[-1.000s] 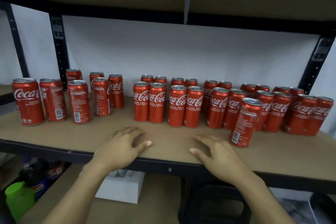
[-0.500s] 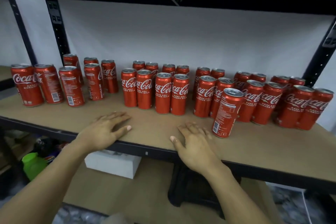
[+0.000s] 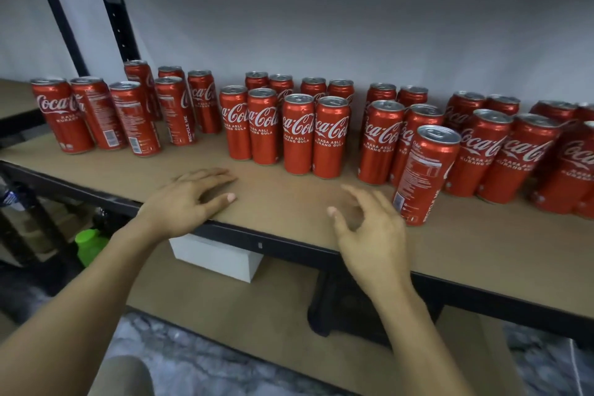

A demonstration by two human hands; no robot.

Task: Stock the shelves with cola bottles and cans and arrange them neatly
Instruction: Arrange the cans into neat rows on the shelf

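Nearest the viewer, two bare forearms are stretched towards a fibreboard shelf (image 3: 289, 193) with a matt brown surface that is edged in black metal. The left hand (image 3: 189, 199) is laid flat on the board at its front edge, fingers straight and slightly spread, and nothing is held by it. The right hand (image 3: 369, 231) is raised just above the board with its fingers loosely curled and its thumb apart. Nothing is gripped, and whether the fingertips touch the can beside them cannot be told. That single can (image 3: 424, 173), a tall slim cylinder of glossy red with a silver lid, is set upright ahead of the rows with its printed back panel turned outward. Half a second earlier the right hand was pressed flat on the board, whereas the left hand is unchanged. Below the shelf, one white rectangular box (image 3: 215, 254), one green cap (image 3: 88, 241) and one black object (image 3: 340, 309) are seen over a lower board. Behind the hands, the remaining cola cans are ranged upright. Seven are counted in the left cluster (image 3: 135, 119) and eight in the middle block (image 3: 297, 133), in two rows of four. Eight are counted in the right block (image 3: 482, 151), with more cut off by the frame edge. Farthest back, two black perforated uprights (image 3: 112, 6) are set against a plain white wall (image 3: 321, 26).
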